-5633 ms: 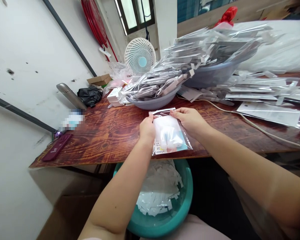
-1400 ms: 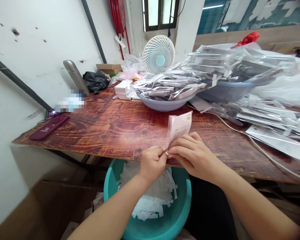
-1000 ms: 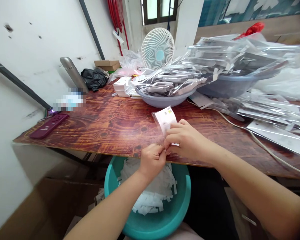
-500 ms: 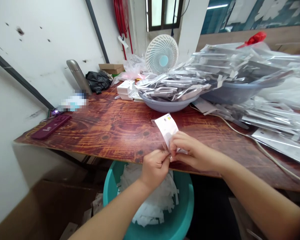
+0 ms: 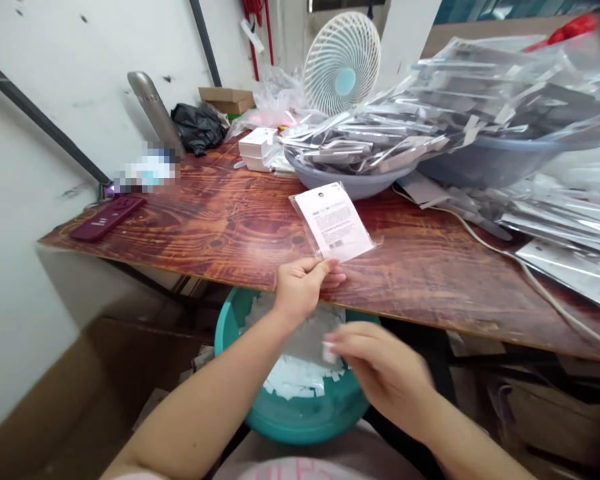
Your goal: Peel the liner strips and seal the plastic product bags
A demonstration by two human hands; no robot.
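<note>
My left hand (image 5: 303, 287) pinches the lower edge of a clear-bagged white card (image 5: 334, 223) above the wooden table's front edge. The card's printed side, with small text and a barcode, faces up. Lower down, over the teal basin (image 5: 300, 427), my right hand (image 5: 385, 367) is blurred, its fingers closed on a small white piece (image 5: 330, 349). White paper strips (image 5: 295, 377) lie heaped inside the basin.
Bagged packets fill a grey-blue bowl (image 5: 343, 183) and a larger one (image 5: 490, 160) at the back right. A fan (image 5: 344, 80) stands behind them. A maroon phone (image 5: 109, 219) lies at the left; a white cable (image 5: 525, 273) crosses the table's right side.
My right hand has left the card and moved down over the basin with a white piece. The card, still in my left hand, now shows its text side. The view has tilted down.
</note>
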